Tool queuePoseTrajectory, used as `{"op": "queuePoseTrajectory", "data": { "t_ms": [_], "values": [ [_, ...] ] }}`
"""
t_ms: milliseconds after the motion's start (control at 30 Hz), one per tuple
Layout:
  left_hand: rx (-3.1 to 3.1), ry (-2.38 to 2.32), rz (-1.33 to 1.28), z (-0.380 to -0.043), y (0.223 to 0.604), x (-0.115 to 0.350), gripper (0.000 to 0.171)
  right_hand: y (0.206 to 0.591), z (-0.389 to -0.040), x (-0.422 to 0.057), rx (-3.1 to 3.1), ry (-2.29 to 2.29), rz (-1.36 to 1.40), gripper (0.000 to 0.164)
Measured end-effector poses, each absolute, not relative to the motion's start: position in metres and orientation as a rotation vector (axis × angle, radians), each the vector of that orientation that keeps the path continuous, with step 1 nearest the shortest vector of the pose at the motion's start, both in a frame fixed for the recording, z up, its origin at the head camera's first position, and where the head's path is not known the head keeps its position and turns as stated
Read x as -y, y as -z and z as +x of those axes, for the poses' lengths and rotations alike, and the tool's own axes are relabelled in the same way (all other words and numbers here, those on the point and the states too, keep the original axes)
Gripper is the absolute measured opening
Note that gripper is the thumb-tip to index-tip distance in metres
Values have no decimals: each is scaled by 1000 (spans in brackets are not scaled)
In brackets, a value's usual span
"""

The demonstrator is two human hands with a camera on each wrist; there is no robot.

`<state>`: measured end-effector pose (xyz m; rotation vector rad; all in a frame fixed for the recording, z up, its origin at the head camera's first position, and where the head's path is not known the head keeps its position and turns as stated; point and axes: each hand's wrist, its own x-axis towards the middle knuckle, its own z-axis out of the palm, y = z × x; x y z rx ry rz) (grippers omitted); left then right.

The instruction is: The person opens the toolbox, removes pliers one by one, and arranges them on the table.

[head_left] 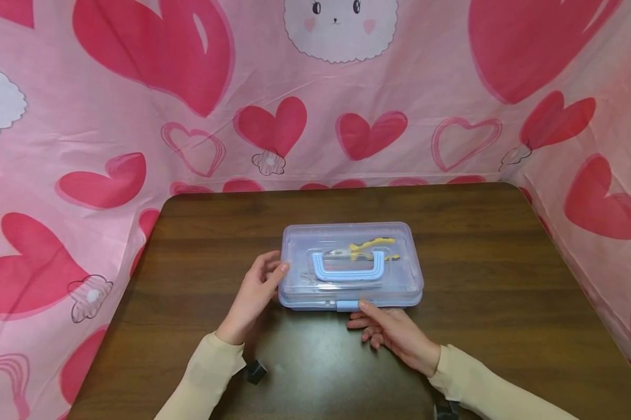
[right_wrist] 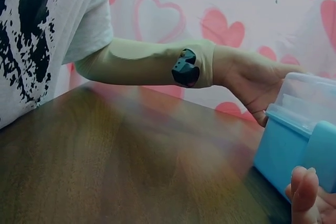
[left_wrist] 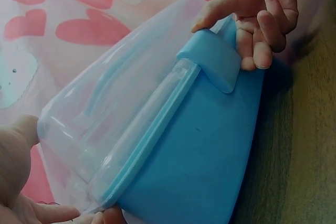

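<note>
A plastic storage box (head_left: 304,242) with a clear lid and light-blue base sits on the table, its lid down. Its blue carry handle (head_left: 349,275) lies folded flat. Through the lid shows a yellow-handled tool (head_left: 373,244) that looks like pliers; other contents are blurred. My left hand (head_left: 252,297) holds the box's left end, thumb on the lid and fingers along the side and rim. At the front, the thumb of my right hand (head_left: 399,335) sits on the blue latch (left_wrist: 215,59), while its other fingers are bent in front of the box.
The box stands on a dark wooden table (head_left: 215,221) with rounded far corners. Behind and beside it hangs a pink cloth (head_left: 331,87) printed with hearts. A small black device (head_left: 255,371) is worn at the left wrist.
</note>
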<state>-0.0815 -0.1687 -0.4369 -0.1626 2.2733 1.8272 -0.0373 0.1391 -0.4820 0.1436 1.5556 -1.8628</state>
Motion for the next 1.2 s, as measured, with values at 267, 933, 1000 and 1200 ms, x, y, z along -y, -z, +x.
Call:
{"op": "queuePoseTrajectory", "data": {
  "t_ms": [267,933,1000,1200],
  "values": [
    [-2274,-1826,-168,-82,437,169,62,483,-36,-138,-1570,1878,129,67],
    [-2255,-1853,-189,-81,436,167,61,479,-37,-136,-1544,1941,120,63],
    [-2254,-1851,-191,-82,436,167,61,479,-37,-136,-1547,1938,130,62],
    [-2247,-1854,-187,-81,437,167,61,479,-36,-135,-1554,1933,135,62]
  ]
}}
